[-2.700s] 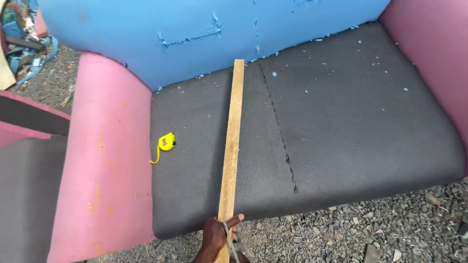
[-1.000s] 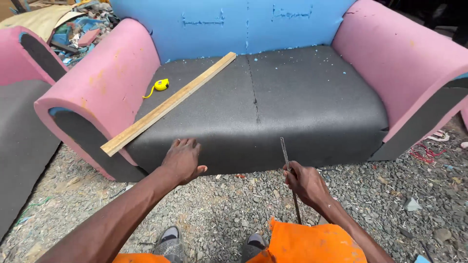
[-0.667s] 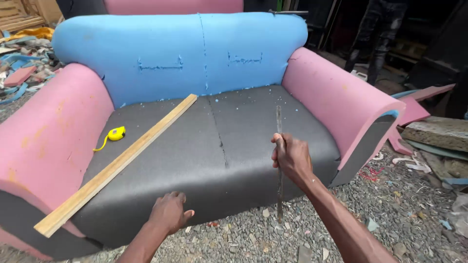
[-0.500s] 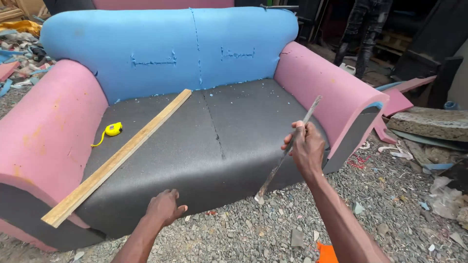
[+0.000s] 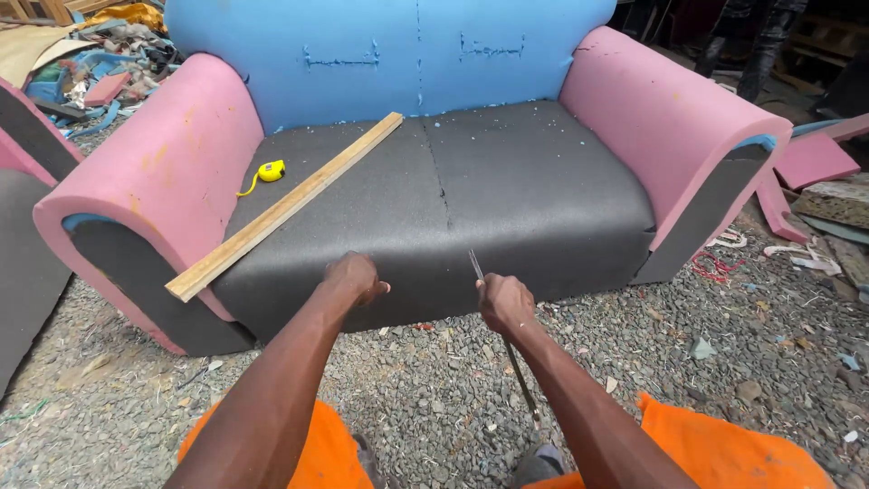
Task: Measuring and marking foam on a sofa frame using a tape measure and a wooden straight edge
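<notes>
Coarse grey foam seat (image 5: 534,190) — thin metal blade (image 5: 477,266)

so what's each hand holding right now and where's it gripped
The right hand is closed around a thin metal blade, gripping near its middle. The left hand holds nothing; it rests on the front edge of the grey seat foam.

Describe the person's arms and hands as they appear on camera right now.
Both arms are bare to the frame edge: no sleeves or gloves. The left hand and right hand show no visible rings, watch or bands. Bright orange clothing covers the knees below.
</notes>
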